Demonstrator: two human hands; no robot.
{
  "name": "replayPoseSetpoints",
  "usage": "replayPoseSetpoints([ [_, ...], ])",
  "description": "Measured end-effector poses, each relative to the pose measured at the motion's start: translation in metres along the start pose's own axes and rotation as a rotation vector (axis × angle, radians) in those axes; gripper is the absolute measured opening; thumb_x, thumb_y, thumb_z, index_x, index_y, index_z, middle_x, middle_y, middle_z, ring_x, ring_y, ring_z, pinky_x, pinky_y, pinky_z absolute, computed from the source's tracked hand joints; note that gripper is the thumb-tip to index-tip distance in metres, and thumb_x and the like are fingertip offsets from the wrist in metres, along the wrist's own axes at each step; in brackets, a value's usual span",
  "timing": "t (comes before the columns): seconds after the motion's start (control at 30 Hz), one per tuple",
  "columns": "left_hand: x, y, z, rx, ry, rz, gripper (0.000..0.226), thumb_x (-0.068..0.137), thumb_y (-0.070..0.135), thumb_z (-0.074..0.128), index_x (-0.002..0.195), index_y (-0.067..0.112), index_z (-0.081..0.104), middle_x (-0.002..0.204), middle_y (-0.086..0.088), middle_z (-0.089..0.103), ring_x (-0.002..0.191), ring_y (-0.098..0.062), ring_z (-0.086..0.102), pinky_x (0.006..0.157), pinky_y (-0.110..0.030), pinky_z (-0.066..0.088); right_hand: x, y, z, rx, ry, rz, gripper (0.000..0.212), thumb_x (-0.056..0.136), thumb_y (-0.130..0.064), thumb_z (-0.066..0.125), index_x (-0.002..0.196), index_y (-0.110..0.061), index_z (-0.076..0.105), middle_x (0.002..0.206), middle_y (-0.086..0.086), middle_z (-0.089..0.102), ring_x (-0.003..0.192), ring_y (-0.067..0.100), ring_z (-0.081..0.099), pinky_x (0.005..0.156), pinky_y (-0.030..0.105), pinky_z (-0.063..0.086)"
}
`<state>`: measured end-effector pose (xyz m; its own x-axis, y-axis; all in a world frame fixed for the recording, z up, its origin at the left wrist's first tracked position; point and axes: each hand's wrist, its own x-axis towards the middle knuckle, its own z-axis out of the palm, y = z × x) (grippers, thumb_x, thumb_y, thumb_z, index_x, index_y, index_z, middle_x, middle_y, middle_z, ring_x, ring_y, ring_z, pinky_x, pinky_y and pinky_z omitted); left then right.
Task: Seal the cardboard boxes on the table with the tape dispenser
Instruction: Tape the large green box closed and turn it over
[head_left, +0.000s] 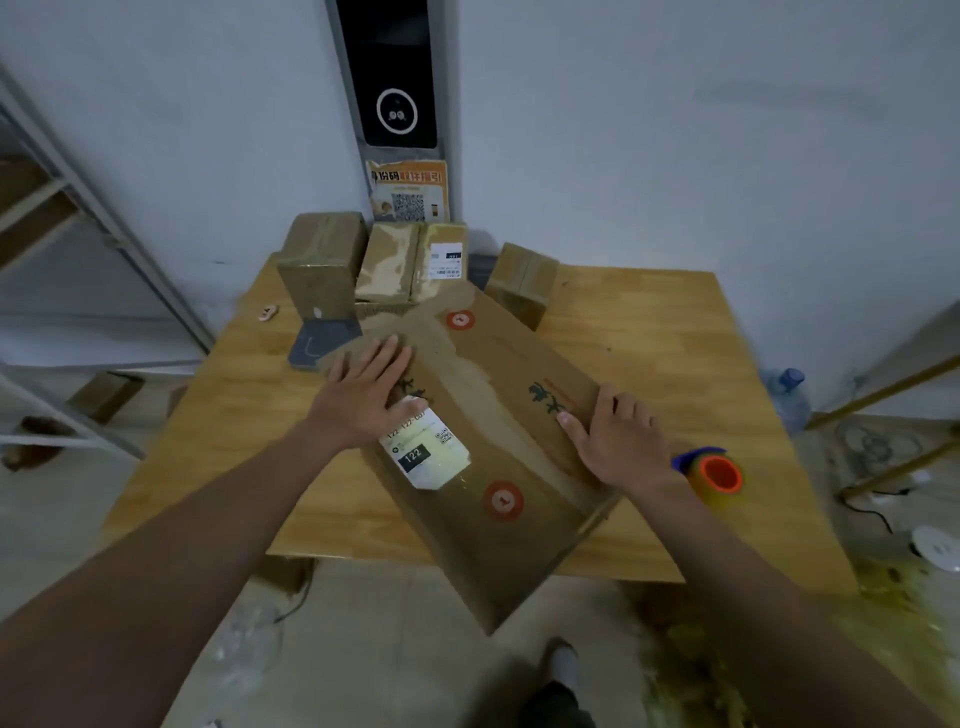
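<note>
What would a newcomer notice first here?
The big box lies slantwise across the table, its near corner past the near edge, with both hands on top: the left hand flat by the white label, the right hand at the right side. An orange-and-blue tape dispenser sits just right of that hand, and smaller boxes stand at the far edge.

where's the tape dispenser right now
In the head view, the tape dispenser lies on the right side of the wooden table, just right of the right hand, which rests on the large cardboard box.
</note>
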<state>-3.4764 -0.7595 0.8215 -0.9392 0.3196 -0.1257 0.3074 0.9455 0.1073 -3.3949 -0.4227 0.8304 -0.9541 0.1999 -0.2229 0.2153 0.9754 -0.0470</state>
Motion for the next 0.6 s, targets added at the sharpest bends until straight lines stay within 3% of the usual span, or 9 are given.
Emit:
replayPoseSetpoints([
  [0.17, -0.049, 0.005, 0.004, -0.134, 0.002, -0.154, 0.08, 0.102, 0.063, 0.024, 0.163, 0.018, -0.003, 0.17, -0.001, -0.013, 0.156, -0.021, -0.014, 0.126, -0.054, 0.006, -0.07, -0.045, 0.012, -0.017, -0.018, 0.149, 0.098, 0.094, -0.076, 0.015, 0.156, 0.0, 0.014, 0.15, 0.024, 0.038, 0.135, 0.041, 0.04, 0.107, 0.048, 0.038],
  [0.3, -0.109, 0.031, 0.013, -0.42, -0.023, -0.211, 0.086, 0.101, 0.055, 0.043, 0.162, 0.012, 0.0, 0.169, -0.009, -0.019, 0.154, -0.025, -0.022, 0.127, -0.048, 0.006, -0.114, -0.073, 0.024, 0.013, -0.036, 0.171, 0.106, 0.092, -0.078, 0.016, 0.156, 0.006, 0.006, 0.151, 0.024, 0.04, 0.136, 0.04, 0.04, 0.109, 0.044, 0.037],
  [0.43, -0.163, 0.045, 0.021, -0.481, -0.009, -0.357, 0.093, 0.099, 0.056, 0.05, 0.161, 0.012, -0.003, 0.166, -0.017, -0.022, 0.153, -0.033, -0.022, 0.126, -0.048, 0.009, -0.138, -0.091, 0.034, 0.146, -0.044, 0.176, 0.109, 0.091, -0.08, 0.024, 0.155, 0.006, 0.006, 0.149, 0.023, 0.041, 0.133, 0.04, 0.043, 0.103, 0.045, 0.043],
  [0.5, -0.18, 0.039, 0.026, -0.588, -0.01, -0.426, 0.098, 0.095, 0.056, 0.057, 0.161, 0.015, -0.004, 0.167, -0.018, -0.013, 0.155, -0.038, -0.002, 0.124, -0.047, 0.021, -0.147, -0.094, 0.035, 0.214, -0.031, 0.165, 0.105, 0.091, -0.078, 0.031, 0.153, 0.005, 0.016, 0.143, 0.022, 0.046, 0.127, 0.039, 0.049, 0.098, 0.044, 0.046],
  [0.6, -0.192, 0.029, 0.032, -0.645, 0.032, -0.427, 0.1, 0.087, 0.061, 0.064, 0.159, 0.023, 0.006, 0.161, -0.015, 0.02, 0.141, -0.036, 0.038, 0.11, -0.047, 0.044, -0.153, -0.094, 0.041, 0.403, -0.012, 0.146, 0.09, 0.093, -0.07, 0.044, 0.148, -0.001, 0.025, 0.138, 0.018, 0.048, 0.121, 0.036, 0.054, 0.094, 0.044, 0.049],
])
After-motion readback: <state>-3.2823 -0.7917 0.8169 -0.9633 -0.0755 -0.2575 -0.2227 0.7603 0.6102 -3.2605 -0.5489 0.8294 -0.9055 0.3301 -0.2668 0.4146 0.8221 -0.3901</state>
